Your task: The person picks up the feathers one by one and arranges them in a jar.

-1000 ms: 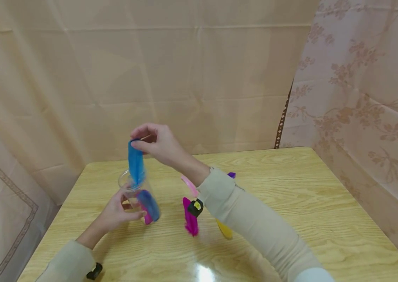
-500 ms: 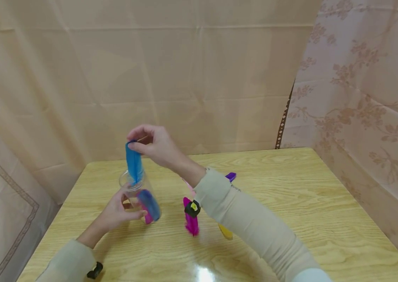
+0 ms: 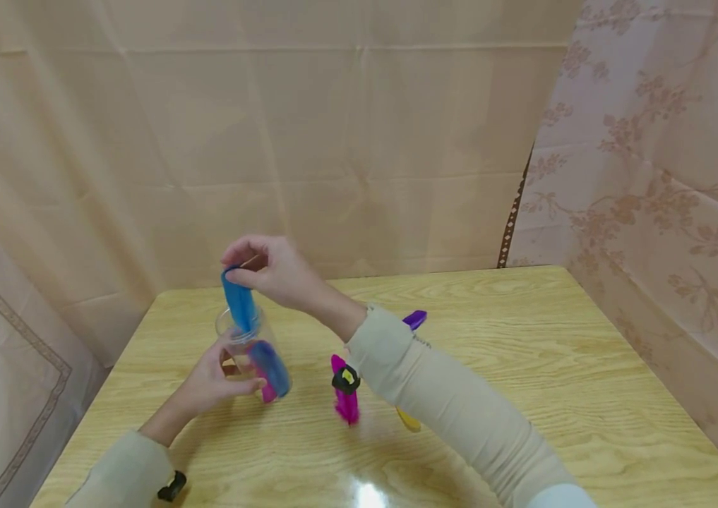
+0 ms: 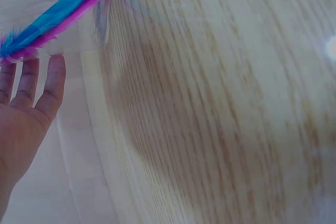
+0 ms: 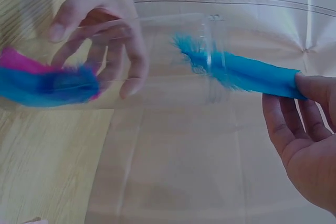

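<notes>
My left hand point(image 3: 215, 381) holds a clear plastic jar point(image 5: 163, 93) from the side, tilted slightly over the table. Inside it, near the bottom, lie a blue feather point(image 3: 271, 368) and a magenta feather point(image 4: 79, 13) side by side. Above the jar's mouth, my right hand point(image 3: 279, 274) pinches the top end of another blue feather point(image 5: 262, 74) between thumb and fingers. That feather's fluffy lower end is inside the mouth, as the right wrist view shows. Parts of the left fingers show through the jar wall.
On the wooden table point(image 3: 587, 395) lie a magenta feather point(image 3: 347, 408), a purple feather point(image 3: 416, 319) and a yellow feather point(image 3: 408, 420), the last two partly behind the right sleeve point(image 3: 454, 388). Beige curtains point(image 3: 333, 141) hang behind the table.
My right hand has moved down and slightly left, and the blue feather reaches lower into the jar. A pale pink feather on the table has become covered by the right sleeve.
</notes>
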Demonstrator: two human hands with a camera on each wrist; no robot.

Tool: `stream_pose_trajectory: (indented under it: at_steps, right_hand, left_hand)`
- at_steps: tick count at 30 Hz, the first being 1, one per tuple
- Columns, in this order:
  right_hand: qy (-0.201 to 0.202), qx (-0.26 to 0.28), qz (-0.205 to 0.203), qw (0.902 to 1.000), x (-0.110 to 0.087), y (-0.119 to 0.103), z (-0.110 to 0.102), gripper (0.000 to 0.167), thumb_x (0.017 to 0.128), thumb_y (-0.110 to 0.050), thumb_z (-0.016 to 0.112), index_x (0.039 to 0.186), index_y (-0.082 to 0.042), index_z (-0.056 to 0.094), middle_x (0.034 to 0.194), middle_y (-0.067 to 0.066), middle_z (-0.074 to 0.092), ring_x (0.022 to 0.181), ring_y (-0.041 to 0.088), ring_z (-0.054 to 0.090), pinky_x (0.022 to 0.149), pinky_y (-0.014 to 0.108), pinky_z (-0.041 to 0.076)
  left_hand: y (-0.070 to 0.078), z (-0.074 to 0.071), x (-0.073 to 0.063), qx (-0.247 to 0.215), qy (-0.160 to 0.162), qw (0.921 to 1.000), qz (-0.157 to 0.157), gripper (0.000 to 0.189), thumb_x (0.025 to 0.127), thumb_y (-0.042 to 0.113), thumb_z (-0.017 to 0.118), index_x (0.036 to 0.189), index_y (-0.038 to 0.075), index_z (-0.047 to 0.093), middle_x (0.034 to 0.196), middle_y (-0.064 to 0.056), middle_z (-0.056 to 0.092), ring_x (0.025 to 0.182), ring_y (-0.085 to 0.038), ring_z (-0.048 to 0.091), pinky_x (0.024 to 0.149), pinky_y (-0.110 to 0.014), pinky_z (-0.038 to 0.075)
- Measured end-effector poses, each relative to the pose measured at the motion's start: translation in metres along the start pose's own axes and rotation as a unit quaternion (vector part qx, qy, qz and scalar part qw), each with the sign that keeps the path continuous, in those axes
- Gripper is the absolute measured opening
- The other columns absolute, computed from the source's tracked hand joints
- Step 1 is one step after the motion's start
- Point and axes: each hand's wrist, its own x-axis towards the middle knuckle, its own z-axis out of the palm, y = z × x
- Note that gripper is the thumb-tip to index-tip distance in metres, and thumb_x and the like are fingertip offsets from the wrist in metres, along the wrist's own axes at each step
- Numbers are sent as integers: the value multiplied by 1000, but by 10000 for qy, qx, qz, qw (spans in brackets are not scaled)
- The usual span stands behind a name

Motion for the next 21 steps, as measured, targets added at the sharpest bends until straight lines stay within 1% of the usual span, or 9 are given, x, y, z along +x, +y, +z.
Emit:
stream_pose_trajectory:
  at_steps: [3, 6, 8, 14, 21]
  right_hand:
    - [-221, -113, 122, 9996, -2, 2, 1, 17, 93, -1, 71, 110, -1, 70, 102, 4, 71, 87, 9, 67, 81, 21, 56]
    - [-328, -144, 180, 9992, -3, 3, 2, 17, 93, -1, 71, 111, -2, 69, 102, 4, 71, 87, 9, 67, 81, 21, 55]
    - [-346, -160, 204, 9991, -4, 4, 3, 17, 93, -1, 71, 111, -2, 69, 101, 3, 71, 87, 9, 67, 81, 21, 55]
    - [-392, -180, 283, 9987, -4, 7, 6, 17, 93, -2, 72, 110, -2, 69, 100, 2, 71, 85, 7, 67, 80, 20, 55]
    - [-427, -199, 401, 9981, -5, 10, 9, 16, 93, -1, 72, 109, -3, 70, 98, 1, 71, 82, 7, 68, 78, 20, 56]
  left_hand:
    - [0, 0, 0, 11, 8, 10000, 45, 76, 83, 4, 83, 145, 8, 39, 127, -15, 58, 110, -34, 58, 88, -40, 54]
    - [0, 0, 0, 0, 22, 10000, 81, 77, 82, 3, 83, 145, 10, 39, 126, -13, 60, 109, -31, 59, 88, -42, 54]
    - [0, 0, 0, 3, 30, 10000, 72, 78, 82, 3, 84, 146, 10, 39, 126, -12, 60, 109, -29, 59, 88, -42, 54]
    - [0, 0, 1, 6, -7, 10000, -8, 81, 83, 5, 83, 149, 11, 37, 128, -12, 59, 110, -30, 59, 89, -39, 54]
    - [-2, 0, 1, 33, 18, 10000, -44, 81, 83, 4, 83, 149, 10, 36, 128, -12, 60, 108, -26, 60, 88, -36, 54]
